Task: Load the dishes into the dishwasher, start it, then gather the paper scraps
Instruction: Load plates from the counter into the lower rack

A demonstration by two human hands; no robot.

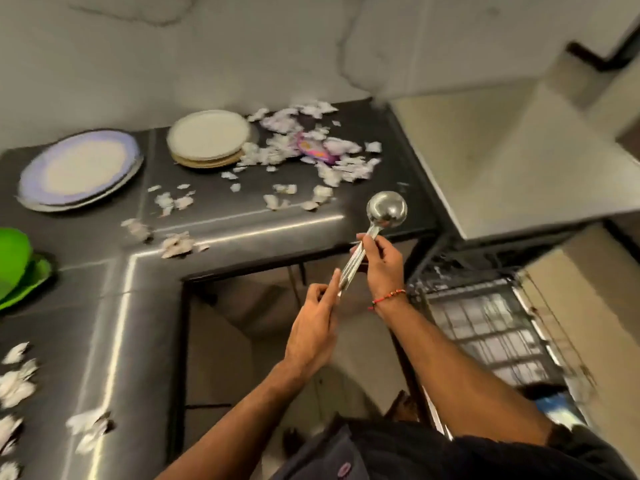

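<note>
Ladle: you hold a steel ladle [375,230] just right of centre, its round polished bowl up at 12 o'clock, its flat handle slanting down toward 7 o'clock.
Right hand: your right hand [382,263] grips the handle near the bowl, fingers curled round it; a red thread circles the wrist.
Left hand: your left hand [317,327] pinches the handle's lower end, or perhaps other cutlery held with it; blur hides which.
Dishwasher: at 4 o'clock the dishwasher [491,327] stands open, its wire rack looking mostly bare.
Plates: at 10 o'clock on the worktop [104,306], dark and glossy with a bright edge, lies a wide plate [81,169] with a lilac rim; at 11 o'clock sits a stack of pale plates [207,138].
Green dishes: at 9 o'clock, glossy green plastic dishes [17,268], partly cut off.
Paper scraps: torn white paper scraps [304,150] litter the worktop at 12 o'clock, with more at 8 o'clock.
Progress: loading looks barely begun; plates wait, starting and gathering remain.
</note>
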